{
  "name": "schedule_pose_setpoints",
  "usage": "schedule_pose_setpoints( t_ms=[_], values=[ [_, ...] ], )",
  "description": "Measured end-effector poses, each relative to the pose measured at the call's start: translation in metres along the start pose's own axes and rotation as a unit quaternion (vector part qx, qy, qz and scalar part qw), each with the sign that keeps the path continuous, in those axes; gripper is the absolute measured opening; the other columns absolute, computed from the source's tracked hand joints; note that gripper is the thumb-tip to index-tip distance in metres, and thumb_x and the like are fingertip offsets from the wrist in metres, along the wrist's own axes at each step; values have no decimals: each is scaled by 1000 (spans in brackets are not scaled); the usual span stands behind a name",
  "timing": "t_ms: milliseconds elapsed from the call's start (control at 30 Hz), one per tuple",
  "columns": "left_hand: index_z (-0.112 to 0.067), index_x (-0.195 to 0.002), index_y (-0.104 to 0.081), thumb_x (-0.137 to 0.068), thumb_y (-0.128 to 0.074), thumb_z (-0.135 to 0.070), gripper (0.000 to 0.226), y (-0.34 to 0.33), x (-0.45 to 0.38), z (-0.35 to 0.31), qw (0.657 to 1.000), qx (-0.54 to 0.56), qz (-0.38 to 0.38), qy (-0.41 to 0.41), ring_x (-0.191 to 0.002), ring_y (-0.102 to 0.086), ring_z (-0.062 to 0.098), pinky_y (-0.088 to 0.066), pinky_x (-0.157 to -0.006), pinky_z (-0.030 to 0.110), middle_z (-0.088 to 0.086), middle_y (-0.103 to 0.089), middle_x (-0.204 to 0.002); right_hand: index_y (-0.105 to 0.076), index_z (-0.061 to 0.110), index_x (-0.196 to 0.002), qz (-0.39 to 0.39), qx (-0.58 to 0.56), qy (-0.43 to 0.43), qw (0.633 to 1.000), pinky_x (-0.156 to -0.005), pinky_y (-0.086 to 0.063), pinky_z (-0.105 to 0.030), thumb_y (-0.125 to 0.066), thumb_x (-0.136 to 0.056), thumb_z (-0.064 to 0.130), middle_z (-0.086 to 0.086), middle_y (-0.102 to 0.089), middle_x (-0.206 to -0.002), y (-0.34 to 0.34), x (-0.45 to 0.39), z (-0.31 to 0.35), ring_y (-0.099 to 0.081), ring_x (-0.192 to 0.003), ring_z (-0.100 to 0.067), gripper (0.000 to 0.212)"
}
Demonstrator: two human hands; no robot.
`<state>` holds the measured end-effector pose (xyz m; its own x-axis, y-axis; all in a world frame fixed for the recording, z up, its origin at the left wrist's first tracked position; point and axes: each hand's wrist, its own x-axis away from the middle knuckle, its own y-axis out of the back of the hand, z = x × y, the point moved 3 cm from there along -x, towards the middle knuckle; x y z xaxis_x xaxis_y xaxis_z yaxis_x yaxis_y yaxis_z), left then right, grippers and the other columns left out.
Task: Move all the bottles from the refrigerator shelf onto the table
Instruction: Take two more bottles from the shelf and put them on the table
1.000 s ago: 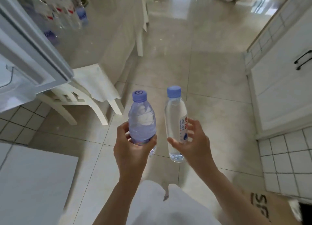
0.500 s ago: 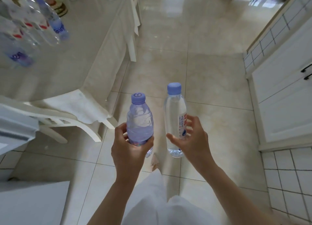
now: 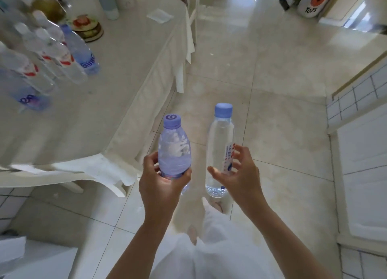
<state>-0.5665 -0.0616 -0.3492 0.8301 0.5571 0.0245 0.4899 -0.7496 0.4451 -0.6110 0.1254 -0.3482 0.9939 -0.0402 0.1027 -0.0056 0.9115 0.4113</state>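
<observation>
Standing on glossy beige floor tiles (image 3: 272, 73), we face a table (image 3: 117, 73) draped in a cream cloth, its near corner hanging over a white chair (image 3: 100, 182). White cabinets (image 3: 364, 174) line the right wall. Our left hand (image 3: 165, 182) grips a squat, ribbed, purple-tinted bottle (image 3: 174, 151) around its lower half; our right hand (image 3: 240, 178) pinches a slim, smooth, clear bottle (image 3: 219, 151) at its label, fingers curled. Both bottles are held upright over the floor, caps pointing up and away. Blurred plastic bottles (image 3: 52, 54) stand grouped near the table's left edge.
</observation>
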Motion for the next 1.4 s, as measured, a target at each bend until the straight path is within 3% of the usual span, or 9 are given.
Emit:
schedule_pose_setpoints(
  t_ms=[67, 233, 433, 600, 767, 867, 1000, 1200, 1400],
  values=[
    [-21, -108, -55, -53, -93, -28, 67, -9, -21, -5, 1000, 6, -23, 16, -81, -62, -1, -49, -64, 16, -19, -65, -90, -47, 25, -111, 17, 2, 6, 1000, -74, -60, -33, -88, -62, 21, 10, -64, -100, -3, -31, 4, -69, -89, -12, 65],
    [-20, -109, -55, -53, -92, -27, 68, -33, -78, -19, 993, 9, -100, 62, -83, -60, -4, -52, -69, 29, -19, -63, -88, -46, 23, -115, 91, 11, 33, 995, -76, -60, -32, -88, -63, 24, 4, -66, -106, -19, -120, 21, -69, -91, -15, 67],
    [-20, -112, -56, -54, -92, -28, 69, -52, -134, -38, 977, 9, -183, 108, -81, -62, 1, -54, -73, 31, -20, -63, -90, -45, 34, -106, 164, 30, 78, 983, -72, -55, -22, -88, -61, 23, 20, -63, -94, -43, -217, 51, -66, -83, 0, 63],
    [-24, -109, -55, -54, -93, -27, 67, -49, -164, -37, 959, 13, -239, 153, -82, -63, 7, -53, -71, 34, -13, -65, -90, -46, 33, -105, 225, 41, 107, 968, -73, -57, -33, -86, -58, 29, 12, -67, -95, -79, -269, 74, -68, -85, -9, 61],
    [-23, -108, -54, -55, -91, -22, 64, -28, -198, -24, 940, 28, -285, 186, -83, -62, 2, -50, -69, 28, -16, -64, -90, -49, 22, -104, 267, 43, 140, 952, -67, -53, -31, -85, -56, 28, 15, -60, -81, -135, -301, 98, -62, -72, -8, 60],
    [-21, -107, -53, -58, -91, -20, 62, -9, -223, -13, 929, 35, -310, 197, -81, -62, 0, -47, -65, 24, -16, -64, -87, -49, 19, -106, 287, 49, 158, 944, -69, -52, -29, -87, -57, 24, 14, -62, -85, -173, -316, 112, -65, -77, -7, 62],
    [-21, -108, -52, -58, -91, -21, 63, 27, -264, 7, 918, 40, -341, 199, -82, -60, -3, -47, -68, 25, -19, -62, -89, -42, 31, -102, 314, 58, 172, 932, -68, -50, -16, -87, -60, 24, 21, -62, -88, -230, -328, 133, -64, -80, 4, 62],
    [-12, -110, -51, -57, -92, -19, 67, 93, -323, 40, 900, 26, -382, 209, -79, -58, 18, -43, -76, 30, -21, -56, -83, -42, 31, -100, 351, 54, 188, 916, -63, -49, -15, -85, -62, 21, 13, -64, -90, -317, -333, 178, -65, -77, -2, 59],
    [-15, -105, -48, -56, -91, -20, 66, 139, -367, 68, 884, 39, -407, 226, -75, -57, 18, -41, -72, 29, -16, -56, -82, -40, 37, -99, 390, 22, 204, 898, -75, -56, -44, -83, -59, 17, -3, -65, -98, -392, -330, 213, -67, -86, -21, 62]
  ],
)
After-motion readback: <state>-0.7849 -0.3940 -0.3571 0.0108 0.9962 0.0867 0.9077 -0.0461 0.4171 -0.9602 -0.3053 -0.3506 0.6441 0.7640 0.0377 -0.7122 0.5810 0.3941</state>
